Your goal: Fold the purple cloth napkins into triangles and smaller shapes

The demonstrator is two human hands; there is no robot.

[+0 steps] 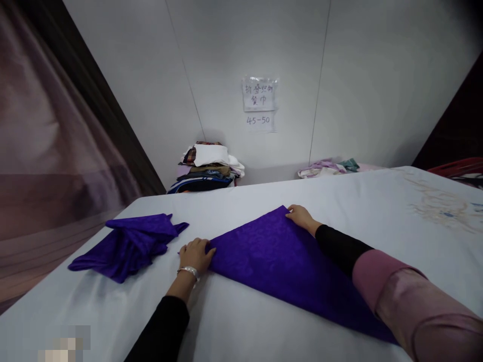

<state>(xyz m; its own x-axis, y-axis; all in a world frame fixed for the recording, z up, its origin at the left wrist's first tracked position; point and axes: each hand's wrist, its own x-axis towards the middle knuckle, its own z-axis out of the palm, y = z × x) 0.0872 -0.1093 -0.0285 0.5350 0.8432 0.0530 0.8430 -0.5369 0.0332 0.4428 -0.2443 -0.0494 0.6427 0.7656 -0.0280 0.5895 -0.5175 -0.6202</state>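
A purple cloth napkin [260, 256] with a faint tone-on-tone pattern lies folded into a triangle on the white-covered table. My left hand [195, 255], a silver bangle at its wrist, grips the triangle's left corner with the thumb resting on the cloth. At the top corner, farthest from me, the fingers of my right hand [302, 217] pinch the edge. My right forearm passes over the napkin's right side and hides part of it. To the left of my left hand, apart from it, a second purple cloth [132, 246] lies bunched in loose folds.
Behind the table's far edge are a stack of folded clothes [207, 168] and a lower pile of pale cloths [326, 168]. A handwritten paper sign [259, 103] is on the grey wall. A pinkish curtain [49, 151] hangs at left. Embroidery [445, 206] marks the tablecloth's right side.
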